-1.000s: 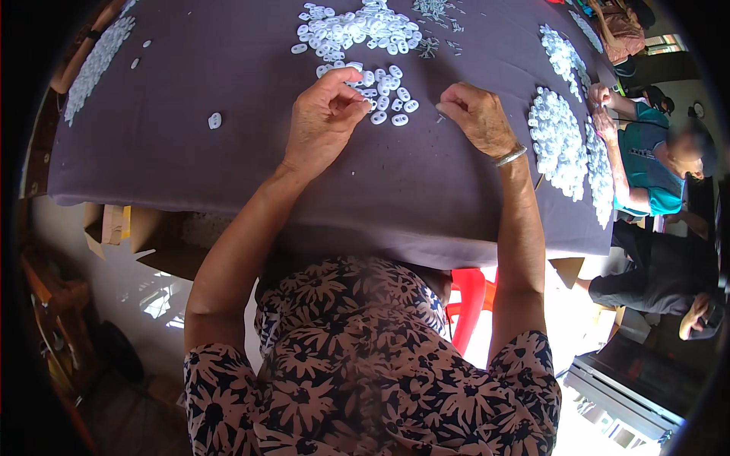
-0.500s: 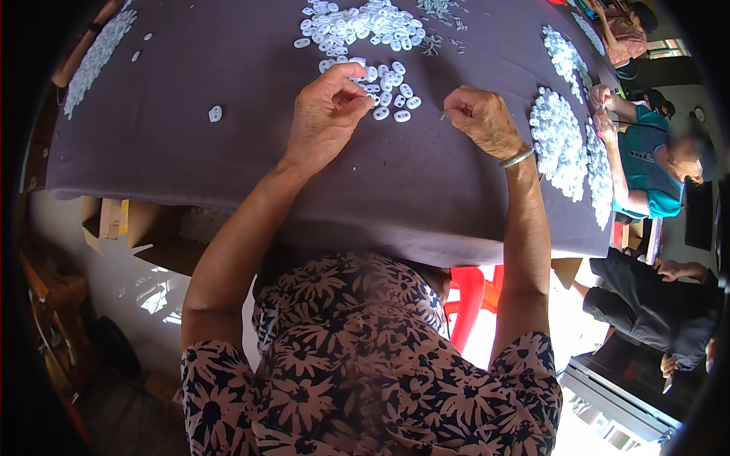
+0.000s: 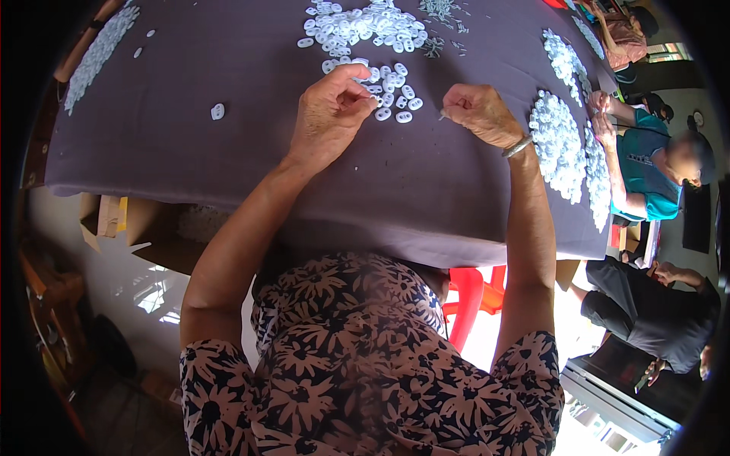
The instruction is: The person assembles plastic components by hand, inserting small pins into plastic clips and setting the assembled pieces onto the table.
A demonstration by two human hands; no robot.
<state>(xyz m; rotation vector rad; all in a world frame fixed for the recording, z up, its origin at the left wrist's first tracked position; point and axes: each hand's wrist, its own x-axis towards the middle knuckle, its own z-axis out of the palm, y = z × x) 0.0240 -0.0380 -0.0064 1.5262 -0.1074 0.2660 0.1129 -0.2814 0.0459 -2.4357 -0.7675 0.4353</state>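
Note:
My left hand (image 3: 328,115) is closed in a pinch, with a small white plastic piece (image 3: 376,100) just showing at its fingertips. Several loose white oval pieces with two holes (image 3: 404,117) lie just beyond and beside these fingers. To the right, my right hand (image 3: 484,118) pinches a small thin grey pin (image 3: 442,116), whose tip sticks out to the left. The two hands are apart, both over the dark tablecloth (image 3: 426,182). Beyond them spreads a larger heap of white oval pieces (image 3: 365,29), and small grey pins (image 3: 438,9) are scattered to its right.
One white piece (image 3: 217,112) lies alone at the left. More white heaps sit at the far left (image 3: 103,57) and right (image 3: 557,144). A person in teal (image 3: 650,167) works at the right edge. An open cardboard box (image 3: 163,232) and a red chair (image 3: 468,304) stand below table level.
The view has shifted very slightly. Both hands keep their pinches and nearly the same places. At the right, a standing person's hand has moved lower.

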